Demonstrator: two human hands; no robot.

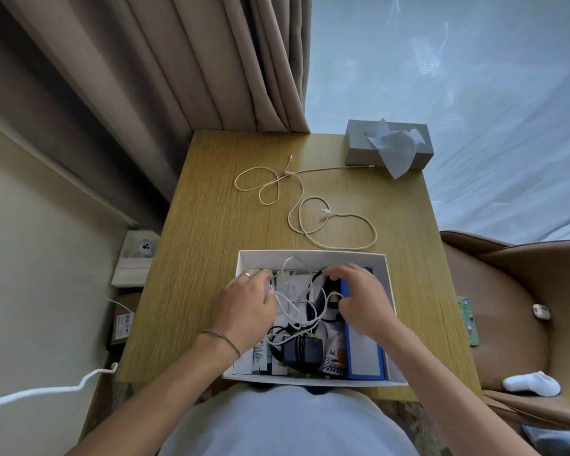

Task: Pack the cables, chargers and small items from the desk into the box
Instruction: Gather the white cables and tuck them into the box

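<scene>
- Reaching into the white box (311, 255) at the near edge of the desk (195, 258), both hands are working among the packed items.
- The left hand (246, 302) is lying over the box's left side, palm down, fingers loosely curled and slightly apart over white cables (288, 302); whether it is actually pinching a cable cannot be told.
- The right hand (364, 299) is sitting over the right half of the box, fingers bent downward with their tips touching a black cable loop (316, 281); a firm grip cannot be confirmed.
- Between and beneath the hands, a white charger (292, 287) is lying in the middle of the box, and a black adapter (301, 352) is resting nearer the person.
- A blue-edged flat box (364, 360) is standing along the right wall of the box, partly under the right hand.
- A cream cable (310, 205) is lying in loose loops on the desk beyond the box, well apart from both hands.
- A grey tissue box (359, 143) is sitting at the far right corner of the desk, just beside one end of that cable.
</scene>
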